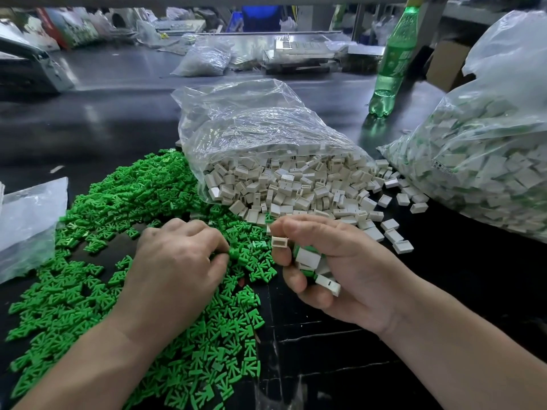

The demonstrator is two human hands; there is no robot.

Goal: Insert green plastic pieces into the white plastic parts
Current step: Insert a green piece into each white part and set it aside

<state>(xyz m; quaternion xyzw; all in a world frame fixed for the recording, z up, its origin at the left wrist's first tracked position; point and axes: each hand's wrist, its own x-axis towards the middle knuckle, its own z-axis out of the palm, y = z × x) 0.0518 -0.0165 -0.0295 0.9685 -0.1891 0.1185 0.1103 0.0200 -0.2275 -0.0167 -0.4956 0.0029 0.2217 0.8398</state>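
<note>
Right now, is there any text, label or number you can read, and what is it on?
None legible.
Label on the green bottle: too blurred to read.
Printed sticker on the right-hand bag: too small to read.
</note>
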